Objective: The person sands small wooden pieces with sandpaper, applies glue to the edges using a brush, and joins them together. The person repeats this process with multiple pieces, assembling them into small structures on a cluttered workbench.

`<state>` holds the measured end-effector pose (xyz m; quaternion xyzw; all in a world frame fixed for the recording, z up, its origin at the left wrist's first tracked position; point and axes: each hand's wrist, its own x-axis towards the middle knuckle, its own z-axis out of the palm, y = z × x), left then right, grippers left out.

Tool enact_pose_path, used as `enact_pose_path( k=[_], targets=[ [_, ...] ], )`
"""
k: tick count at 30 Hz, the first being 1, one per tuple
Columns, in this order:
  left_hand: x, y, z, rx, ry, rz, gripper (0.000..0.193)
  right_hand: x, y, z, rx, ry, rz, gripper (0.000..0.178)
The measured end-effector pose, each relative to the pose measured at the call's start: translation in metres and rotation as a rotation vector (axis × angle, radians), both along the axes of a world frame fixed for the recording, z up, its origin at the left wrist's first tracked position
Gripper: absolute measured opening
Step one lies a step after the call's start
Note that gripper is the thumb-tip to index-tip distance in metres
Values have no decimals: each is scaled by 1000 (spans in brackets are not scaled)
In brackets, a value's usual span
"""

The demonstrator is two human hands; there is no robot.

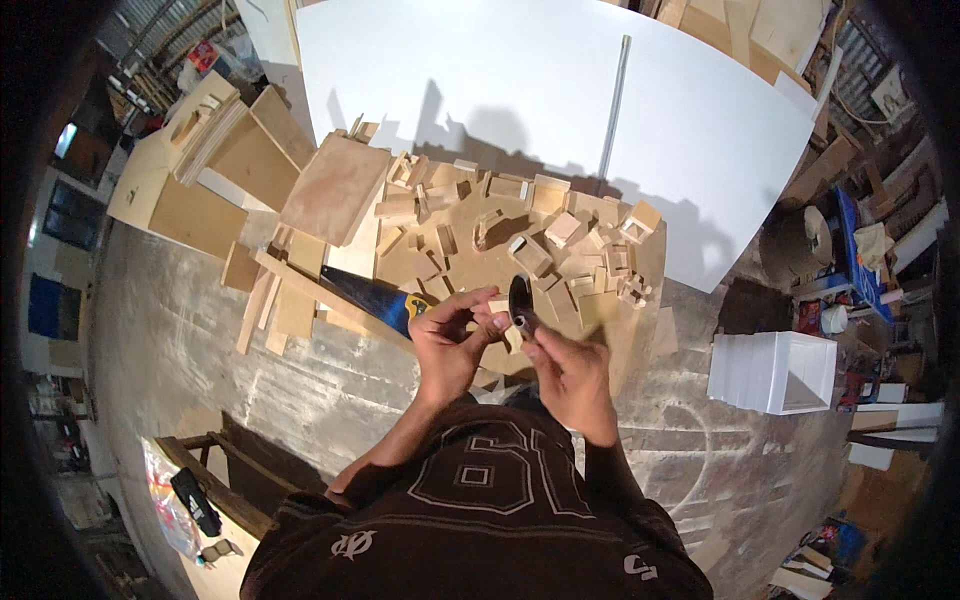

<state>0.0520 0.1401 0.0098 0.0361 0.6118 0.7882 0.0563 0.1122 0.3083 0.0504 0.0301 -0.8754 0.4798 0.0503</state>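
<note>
My right hand (575,385) is closed round a hammer, whose dark metal head (519,298) faces up just right of my left fingertips. My left hand (447,340) is closed, thumb and forefinger pinched beside a small pale wood piece (497,306). What lies between those fingertips is too small to make out. Left of that hand rests a handsaw (365,298) with a blue blade and a yellow and black part by the handle. Beyond both hands, several small wooden box-like pieces (530,256) and blocks are scattered over a plywood board (455,222).
A flat wooden panel (335,190) and several wood strips (285,300) lie at the left. A large white sheet (540,80) stretches behind the board, with a metal straightedge (615,110) on it. On the concrete floor at the right is a white open bin (745,372).
</note>
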Motion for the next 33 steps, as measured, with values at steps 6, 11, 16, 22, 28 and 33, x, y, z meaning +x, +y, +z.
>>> enact_pose_path(
  k=[6,11,16,22,28,33],
  targets=[
    [-9,1,2,-63,58,100,29,14,21,-24,-120,217,-41,21],
    [3,11,9,-127,207,69,34,5,-3,1,-15,152,-118,21],
    [4,-1,21,-26,339,98,39,27,30,-12,-2,50,4,28],
    [13,8,15,75,413,86,38,14,8,17,70,413,-121,18],
    [7,5,33,103,423,41,36,4,46,26,165,365,-178,27],
    [2,17,46,138,459,35,33,6,21,26,69,532,-49,29]
  ],
)
